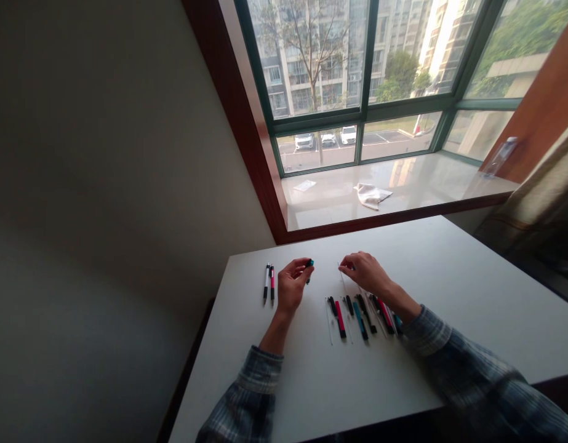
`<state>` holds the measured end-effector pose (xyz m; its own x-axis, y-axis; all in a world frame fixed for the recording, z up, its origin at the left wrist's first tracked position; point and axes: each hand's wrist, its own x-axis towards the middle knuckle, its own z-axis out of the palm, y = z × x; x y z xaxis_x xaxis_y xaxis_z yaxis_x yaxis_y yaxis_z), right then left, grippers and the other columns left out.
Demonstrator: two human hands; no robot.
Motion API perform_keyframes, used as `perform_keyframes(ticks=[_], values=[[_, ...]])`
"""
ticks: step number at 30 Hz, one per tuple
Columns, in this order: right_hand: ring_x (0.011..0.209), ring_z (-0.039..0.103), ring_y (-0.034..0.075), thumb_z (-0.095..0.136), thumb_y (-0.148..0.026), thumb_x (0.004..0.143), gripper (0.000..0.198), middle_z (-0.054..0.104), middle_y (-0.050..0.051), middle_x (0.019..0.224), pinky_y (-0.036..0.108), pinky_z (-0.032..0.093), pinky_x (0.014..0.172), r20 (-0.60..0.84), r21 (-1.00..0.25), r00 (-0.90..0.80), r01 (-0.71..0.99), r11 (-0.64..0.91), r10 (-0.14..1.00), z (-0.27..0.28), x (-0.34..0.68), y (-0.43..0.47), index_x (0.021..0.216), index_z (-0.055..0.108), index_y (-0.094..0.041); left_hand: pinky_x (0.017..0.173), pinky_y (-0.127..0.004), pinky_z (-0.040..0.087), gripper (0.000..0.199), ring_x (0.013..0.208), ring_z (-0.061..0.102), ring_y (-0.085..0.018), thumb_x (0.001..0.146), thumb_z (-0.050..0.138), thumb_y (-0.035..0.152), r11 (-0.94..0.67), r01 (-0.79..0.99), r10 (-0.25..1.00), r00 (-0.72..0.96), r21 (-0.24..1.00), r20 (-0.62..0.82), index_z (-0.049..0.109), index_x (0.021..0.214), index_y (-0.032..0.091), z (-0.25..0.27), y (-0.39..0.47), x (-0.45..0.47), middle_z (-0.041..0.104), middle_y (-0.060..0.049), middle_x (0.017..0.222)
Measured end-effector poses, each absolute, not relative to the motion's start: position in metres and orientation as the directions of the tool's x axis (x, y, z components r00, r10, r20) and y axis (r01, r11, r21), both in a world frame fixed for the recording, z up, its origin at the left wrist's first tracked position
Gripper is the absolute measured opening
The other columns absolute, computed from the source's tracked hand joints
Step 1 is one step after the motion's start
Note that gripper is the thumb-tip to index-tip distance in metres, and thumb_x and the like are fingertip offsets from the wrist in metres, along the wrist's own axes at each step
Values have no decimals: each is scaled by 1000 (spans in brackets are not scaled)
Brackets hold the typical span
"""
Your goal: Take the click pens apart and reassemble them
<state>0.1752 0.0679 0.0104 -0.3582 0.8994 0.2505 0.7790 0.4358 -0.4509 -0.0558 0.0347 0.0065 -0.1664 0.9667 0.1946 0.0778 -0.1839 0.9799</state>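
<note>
My left hand (292, 286) is closed on a teal and black pen barrel (310, 263), mostly hidden by the fingers. To its right, my right hand (365, 272) pinches a thin, pale pen refill (342, 278) that slants down toward the table. Below the right hand lies a row of pen parts: a red barrel (340, 320), a teal barrel (360, 321), a black barrel (367, 315), a short black piece (349, 306) and slim refills (328, 321). My right forearm covers the row's right end. Left of my left hand rest a white pen (266, 284) and a red pen (272, 286), side by side.
The white table (247, 369) meets a grey wall (103, 215) on the left. Behind it, a window sill (422, 178) carries a crumpled white cloth (373, 195), a flat paper piece (305, 185) and a clear bottle (500, 157). A curtain (533, 178) hangs at right.
</note>
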Motion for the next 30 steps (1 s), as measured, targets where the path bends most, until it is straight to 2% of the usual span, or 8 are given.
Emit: perform_keyframes(ticks=[6, 9, 13, 20, 25, 30], values=[[90, 70, 25, 62, -30, 97, 20, 80, 9, 100, 35, 51, 80, 217, -524, -406, 719, 457, 888, 10, 187, 75, 98, 80, -21, 89, -41, 55, 29, 97, 70, -25, 77, 85, 34, -159, 72, 973, -157, 985, 168, 80, 103, 21, 10, 32, -55, 78, -10, 101], [89, 69, 25, 63, -30, 96, 19, 79, 7, 96, 36, 51, 80, 203, -547, -451, 684, 483, 869, 13, 196, 78, 98, 80, -23, 89, -42, 55, 29, 97, 70, -25, 77, 85, 34, -151, 67, 975, -156, 986, 159, 80, 103, 21, 11, 31, -54, 78, -10, 102], [88, 67, 23, 71, -34, 91, 14, 76, 5, 93, 36, 50, 80, 152, -579, -592, 596, 557, 792, 15, 203, 81, 97, 80, -26, 89, -43, 55, 30, 98, 70, -25, 78, 84, 36, -157, 77, 975, -149, 985, 167, 80, 105, 22, 11, 30, -54, 78, -10, 104], [96, 64, 24, 76, -35, 89, 13, 75, 4, 96, 40, 48, 92, 141, -562, -714, 513, 649, 686, 3, 191, 78, 99, 81, -29, 84, -39, 55, 29, 95, 69, -25, 77, 84, 34, -160, 90, 971, -166, 983, 173, 80, 101, 21, 11, 32, -52, 78, -9, 100], [93, 65, 23, 72, -35, 92, 13, 76, 4, 92, 38, 47, 91, 106, -579, -740, 497, 646, 664, -6, 185, 78, 92, 82, -27, 82, -38, 55, 28, 92, 70, -24, 75, 85, 34, -160, 81, 970, -173, 984, 172, 80, 99, 21, 10, 33, -51, 78, -9, 97], [96, 66, 22, 70, -32, 94, 14, 76, 4, 98, 37, 45, 94, 157, -589, -741, 461, 664, 653, 1, 184, 74, 102, 80, -28, 85, -41, 56, 29, 96, 70, -25, 77, 84, 36, -174, 117, 969, -155, 978, 191, 80, 102, 22, 10, 32, -53, 78, -9, 101]])
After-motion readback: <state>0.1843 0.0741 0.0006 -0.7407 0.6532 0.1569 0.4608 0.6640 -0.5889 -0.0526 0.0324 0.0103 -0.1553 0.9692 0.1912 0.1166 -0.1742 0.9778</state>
